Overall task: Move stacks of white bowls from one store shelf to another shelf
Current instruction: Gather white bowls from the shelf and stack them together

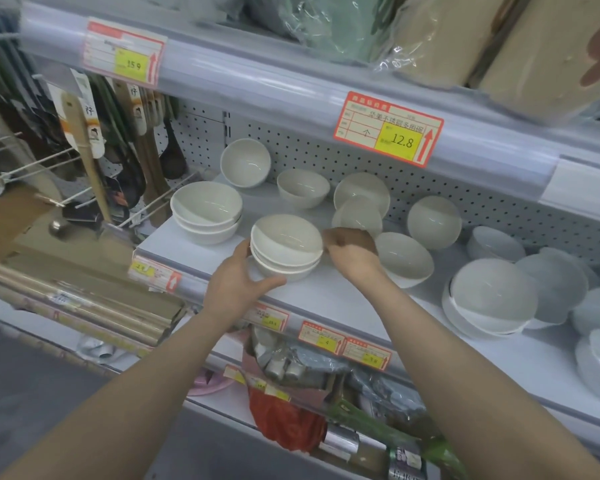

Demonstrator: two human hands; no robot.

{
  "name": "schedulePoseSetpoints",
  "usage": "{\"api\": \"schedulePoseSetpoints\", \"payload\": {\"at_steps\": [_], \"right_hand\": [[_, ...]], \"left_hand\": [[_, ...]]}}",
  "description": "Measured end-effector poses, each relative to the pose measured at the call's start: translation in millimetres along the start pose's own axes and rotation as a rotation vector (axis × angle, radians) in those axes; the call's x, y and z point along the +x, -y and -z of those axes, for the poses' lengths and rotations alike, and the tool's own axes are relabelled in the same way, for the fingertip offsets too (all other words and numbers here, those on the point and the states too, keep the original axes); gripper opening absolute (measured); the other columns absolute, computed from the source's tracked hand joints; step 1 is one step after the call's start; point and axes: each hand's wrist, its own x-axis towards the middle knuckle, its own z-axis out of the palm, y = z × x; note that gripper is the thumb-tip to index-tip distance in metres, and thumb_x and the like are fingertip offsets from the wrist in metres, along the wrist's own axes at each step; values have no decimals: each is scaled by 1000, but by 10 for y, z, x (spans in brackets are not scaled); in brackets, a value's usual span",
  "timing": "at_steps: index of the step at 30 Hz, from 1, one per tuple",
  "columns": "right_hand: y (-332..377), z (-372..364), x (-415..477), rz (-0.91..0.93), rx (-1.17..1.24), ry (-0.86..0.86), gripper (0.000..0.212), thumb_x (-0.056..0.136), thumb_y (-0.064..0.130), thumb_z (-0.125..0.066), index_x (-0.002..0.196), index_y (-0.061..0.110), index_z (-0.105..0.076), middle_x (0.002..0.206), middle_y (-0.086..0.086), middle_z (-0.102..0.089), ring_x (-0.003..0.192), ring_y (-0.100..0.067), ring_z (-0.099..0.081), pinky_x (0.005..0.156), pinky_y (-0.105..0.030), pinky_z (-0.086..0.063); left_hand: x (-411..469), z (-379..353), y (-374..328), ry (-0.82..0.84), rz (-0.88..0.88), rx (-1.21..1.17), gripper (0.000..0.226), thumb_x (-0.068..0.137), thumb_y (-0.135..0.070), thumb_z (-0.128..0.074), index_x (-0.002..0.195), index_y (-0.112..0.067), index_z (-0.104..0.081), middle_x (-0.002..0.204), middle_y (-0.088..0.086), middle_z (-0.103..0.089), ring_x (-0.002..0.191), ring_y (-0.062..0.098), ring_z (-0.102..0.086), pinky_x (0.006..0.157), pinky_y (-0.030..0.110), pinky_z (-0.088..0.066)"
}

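Observation:
A short stack of white bowls stands near the front of the white middle shelf. My left hand cups its left and lower side, thumb stretched under the front. My right hand holds the stack's right rim with curled fingers. Another stack of white bowls sits to the left. Single white bowls stand or lean further back and to the right.
Kitchen utensils hang on hooks at the left. A larger bowl stack and blue-tinted bowls fill the shelf's right side. Packaged goods lie on the upper shelf and lower shelf. Price tags line the shelf edges.

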Motion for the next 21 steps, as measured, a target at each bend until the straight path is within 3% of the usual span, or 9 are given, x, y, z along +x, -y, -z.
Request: {"api": "schedulePoseSetpoints", "payload": {"at_steps": [2, 4, 6, 9, 11, 13, 15, 19, 21], "right_hand": [[-152, 130, 109, 88, -133, -177, 25, 91, 13, -47, 96, 17, -72, 87, -16, -66, 93, -35, -55, 66, -31, -35], [-313, 232, 214, 205, -295, -316, 45, 82, 2, -49, 118, 21, -70, 97, -15, -66, 102, -36, -51, 78, -33, -35], [-427, 236, 326, 303, -442, -336, 53, 71, 2, -54, 117, 23, -72, 113, -16, -64, 108, -42, -53, 86, -42, -42], [-467, 239, 450, 444, -635, -275, 42, 70, 3, -63, 106, 21, -75, 129, -14, -61, 120, -46, -53, 87, -52, -47], [-462, 292, 551, 568, -713, -301, 31, 75, 7, -60, 96, 23, -77, 118, -8, -68, 118, -42, -57, 88, -47, -46], [-469, 335, 656, 636, -730, -368, 28, 78, 14, -53, 83, 26, -78, 95, -1, -73, 104, -36, -63, 87, -38, -39], [-521, 360, 741, 647, -692, -403, 22, 72, 13, -60, 72, 28, -76, 79, 1, -71, 87, -32, -65, 81, -34, -34], [-603, 425, 828, 542, -729, -454, 16, 63, 16, -71, 75, 26, -75, 68, 3, -67, 75, -25, -61, 69, -30, -37], [-539, 472, 830, 428, -693, -533, 8, 68, 20, -71, 73, 25, -74, 63, 2, -65, 67, -22, -59, 62, -26, -31]], "left_hand": [[-3, -2, -8, -14, -1, 15, 89, 72, -50, -83, 145, -22, -40, 135, 1, -61, 124, 24, -56, 87, 31, -42], [-3, -21, -27, -29, 7, 18, 89, 73, -47, -83, 146, -21, -40, 137, 1, -60, 125, 25, -55, 86, 30, -41], [-6, -61, -37, -50, 13, 14, 90, 73, -46, -84, 147, -22, -39, 138, 1, -59, 127, 24, -54, 88, 30, -40], [-32, -116, -65, -71, 49, 15, 92, 71, -50, -83, 147, -26, -37, 141, -2, -57, 130, 23, -52, 95, 35, -43], [-25, -132, -98, -80, 49, -1, 91, 71, -49, -84, 146, -26, -38, 142, -4, -56, 131, 21, -51, 96, 35, -43], [-9, -149, -117, -102, 39, -23, 90, 71, -47, -85, 145, -28, -39, 142, -8, -55, 132, 17, -50, 94, 32, -41], [-33, -182, -126, -123, 35, -22, 90, 70, -46, -86, 146, -30, -39, 142, -11, -54, 132, 15, -49, 96, 32, -42], [-115, -235, -129, -146, 26, -17, 92, 70, -45, -86, 147, -30, -37, 143, -10, -53, 132, 14, -48, 102, 34, -42], [-140, -230, -143, -150, 17, -40, 94, 70, -47, -86, 148, -32, -35, 143, -13, -51, 131, 9, -47, 102, 29, -40]]}}
